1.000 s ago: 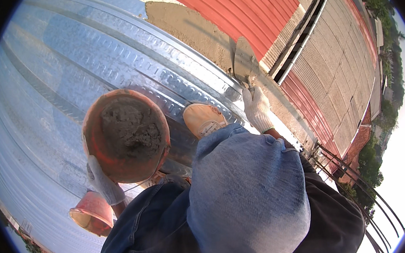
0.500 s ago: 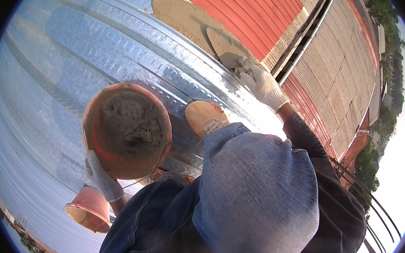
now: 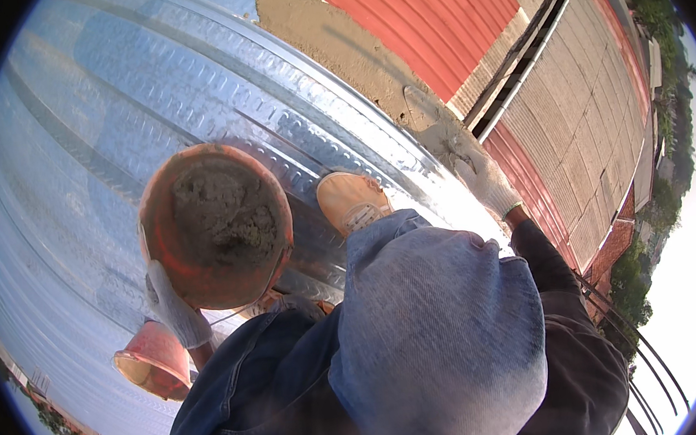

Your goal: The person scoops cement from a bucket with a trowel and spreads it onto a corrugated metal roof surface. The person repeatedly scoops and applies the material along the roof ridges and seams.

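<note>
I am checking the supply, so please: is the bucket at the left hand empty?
Partly full: dark grey paste lies inside the bucket, with some reddish inner wall showing.

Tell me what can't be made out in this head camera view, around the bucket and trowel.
All in the head view:
- The trowel's handle: mostly covered by the gloved right hand.
- The bottom of the orange bucket: buried under grey mortar.
- Some fingers of the gloved left hand: hidden by that bucket.
- The far extent of the ribbed metal roof: cut off by the fisheye rim.
</note>
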A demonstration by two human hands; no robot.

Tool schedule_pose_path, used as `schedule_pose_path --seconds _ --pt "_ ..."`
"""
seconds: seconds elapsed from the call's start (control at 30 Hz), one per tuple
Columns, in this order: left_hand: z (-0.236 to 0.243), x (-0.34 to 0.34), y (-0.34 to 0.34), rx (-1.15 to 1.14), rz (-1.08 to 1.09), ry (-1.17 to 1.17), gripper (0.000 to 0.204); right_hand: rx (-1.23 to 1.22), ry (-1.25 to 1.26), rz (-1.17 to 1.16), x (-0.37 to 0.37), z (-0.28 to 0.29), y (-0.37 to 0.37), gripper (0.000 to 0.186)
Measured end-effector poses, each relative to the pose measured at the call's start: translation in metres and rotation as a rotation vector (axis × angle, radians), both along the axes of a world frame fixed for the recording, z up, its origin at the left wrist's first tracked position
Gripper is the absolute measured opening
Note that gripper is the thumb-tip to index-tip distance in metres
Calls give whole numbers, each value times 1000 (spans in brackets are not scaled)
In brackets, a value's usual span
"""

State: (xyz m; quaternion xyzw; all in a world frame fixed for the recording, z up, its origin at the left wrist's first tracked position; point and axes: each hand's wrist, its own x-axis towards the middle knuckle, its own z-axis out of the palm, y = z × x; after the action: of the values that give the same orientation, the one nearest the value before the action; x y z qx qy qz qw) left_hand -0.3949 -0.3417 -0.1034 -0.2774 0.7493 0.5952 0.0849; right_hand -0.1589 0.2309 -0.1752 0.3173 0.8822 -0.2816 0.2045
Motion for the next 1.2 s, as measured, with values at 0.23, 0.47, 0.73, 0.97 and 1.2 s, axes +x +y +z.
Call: schedule_pose_path --seconds 0.23,0.47,0.73,0.97,1.2 --pt "5 -1 4 23 48 -13 52 27 -85 145 -12 10 23 53" --pt "0 -1 -3 -30 -11 -9 57 -7 -62 370 -140 -11 28 50" --pt "3 8 -7 -164 10 -57 59 -1 66 479 -304 -31 -18 58" --pt "6 5 0 -209 -5 -86 58 -48 84 532 -337 -29 -15 62" --pt "-6 4 -15 -122 33 -72 66 -68 -154 425 -185 -8 27 51"
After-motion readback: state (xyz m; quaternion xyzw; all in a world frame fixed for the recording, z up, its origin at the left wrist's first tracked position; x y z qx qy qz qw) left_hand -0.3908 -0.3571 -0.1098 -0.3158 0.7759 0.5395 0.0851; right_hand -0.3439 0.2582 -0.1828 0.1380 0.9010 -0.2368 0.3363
